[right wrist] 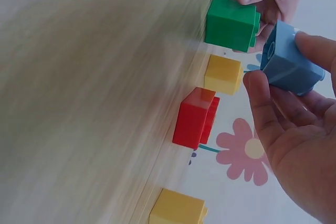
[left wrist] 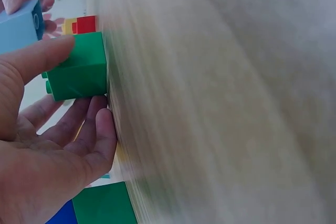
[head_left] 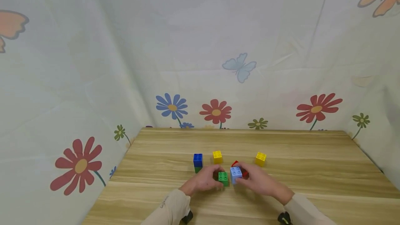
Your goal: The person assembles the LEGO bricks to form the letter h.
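A green toy building block (head_left: 223, 178) stands on the wooden table, studs up, and my left hand (head_left: 207, 178) holds it between thumb and fingers. In the left wrist view the thumb (left wrist: 50, 56) lies on one side of the green block (left wrist: 81, 69). Just to the right, my right hand (head_left: 257, 180) pinches a light blue block (head_left: 235, 174). The right wrist view shows this light blue block (right wrist: 291, 61) raised off the table and tilted, apart from the green one. A red block (head_left: 244, 173) sits behind my right hand, partly hidden in the head view.
Left of my left hand, a dark blue block (head_left: 198, 160) is stacked on another green block (head_left: 198, 169). Two yellow blocks stand farther back, a left one (head_left: 217, 157) and a right one (head_left: 260, 159). A flower-printed cloth (head_left: 187, 44) hangs behind the table (head_left: 156, 169).
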`<act>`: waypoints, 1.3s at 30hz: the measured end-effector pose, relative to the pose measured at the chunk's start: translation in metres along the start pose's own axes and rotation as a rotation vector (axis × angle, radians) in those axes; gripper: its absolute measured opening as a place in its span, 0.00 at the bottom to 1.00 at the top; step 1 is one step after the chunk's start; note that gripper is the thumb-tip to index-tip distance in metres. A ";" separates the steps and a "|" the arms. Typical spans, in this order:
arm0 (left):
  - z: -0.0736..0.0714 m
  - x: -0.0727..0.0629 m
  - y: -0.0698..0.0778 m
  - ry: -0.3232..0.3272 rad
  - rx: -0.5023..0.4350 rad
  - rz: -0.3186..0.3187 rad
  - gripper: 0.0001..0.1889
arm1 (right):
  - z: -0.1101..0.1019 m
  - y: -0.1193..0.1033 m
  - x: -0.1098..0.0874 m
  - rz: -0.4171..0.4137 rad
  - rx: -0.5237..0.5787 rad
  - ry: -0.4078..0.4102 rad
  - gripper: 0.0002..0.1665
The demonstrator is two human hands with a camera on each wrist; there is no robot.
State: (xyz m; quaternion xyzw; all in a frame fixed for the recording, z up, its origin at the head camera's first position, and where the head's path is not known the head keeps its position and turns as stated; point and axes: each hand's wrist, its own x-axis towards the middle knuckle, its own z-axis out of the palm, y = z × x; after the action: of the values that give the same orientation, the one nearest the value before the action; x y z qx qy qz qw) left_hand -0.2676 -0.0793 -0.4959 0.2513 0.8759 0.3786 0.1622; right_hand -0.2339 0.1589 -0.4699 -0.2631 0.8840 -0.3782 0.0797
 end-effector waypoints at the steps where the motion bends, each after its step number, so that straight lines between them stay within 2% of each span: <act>1: 0.000 0.000 0.000 -0.002 0.002 0.001 0.18 | 0.000 -0.001 0.001 -0.003 -0.006 0.005 0.29; 6: 0.000 0.001 -0.001 -0.002 0.001 -0.006 0.20 | 0.003 -0.005 0.004 -0.032 -0.031 0.024 0.32; 12: 0.000 0.000 0.001 0.010 -0.020 -0.016 0.19 | 0.006 -0.006 0.010 -0.021 -0.041 0.030 0.32; 22: 0.002 0.002 0.000 0.034 -0.019 -0.013 0.21 | 0.013 -0.008 0.021 -0.021 0.072 0.028 0.26; 30: 0.003 0.003 0.000 0.013 -0.038 -0.002 0.21 | 0.017 -0.007 0.025 -0.046 0.066 0.029 0.23; 39: 0.001 0.004 0.000 0.027 -0.033 -0.013 0.20 | 0.020 -0.006 0.029 -0.017 0.085 0.013 0.22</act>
State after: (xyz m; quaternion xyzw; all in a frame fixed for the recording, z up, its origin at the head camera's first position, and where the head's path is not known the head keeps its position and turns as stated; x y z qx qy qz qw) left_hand -0.2702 -0.0771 -0.4971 0.2380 0.8733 0.3951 0.1567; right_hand -0.2494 0.1281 -0.4778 -0.2643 0.8655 -0.4177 0.0817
